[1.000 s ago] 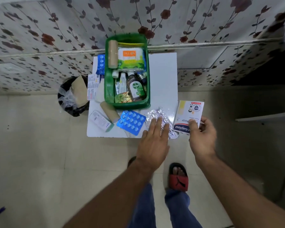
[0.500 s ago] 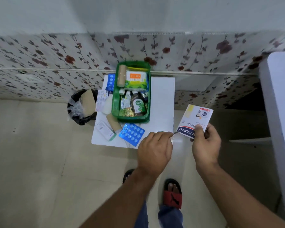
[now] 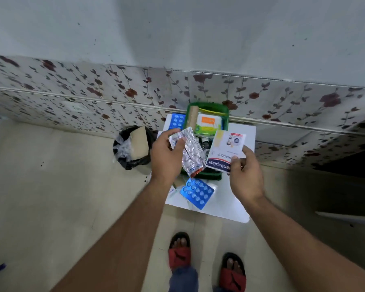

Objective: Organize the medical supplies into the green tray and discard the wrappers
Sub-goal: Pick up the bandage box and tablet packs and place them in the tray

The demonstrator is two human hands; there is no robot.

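My left hand holds a crumpled silver foil blister strip up in the air over the green tray. My right hand grips a white plaster box by its lower edge, just right of the foil. The tray stands on a small white table against the wall and holds a beige bandage roll and an orange and green box; the rest of its contents are hidden behind my hands. One blue blister pack lies on the table in front of the tray, another sits at its back left.
A black bin lined with clear plastic stands on the floor left of the table, with a piece of brown card in it. My feet in red sandals are below the table's near edge. A flowered wall runs behind.
My left hand closed on the foil strip lying on the table and lifted it up over the tray. My right hand carried the plaster box up and left beside it.
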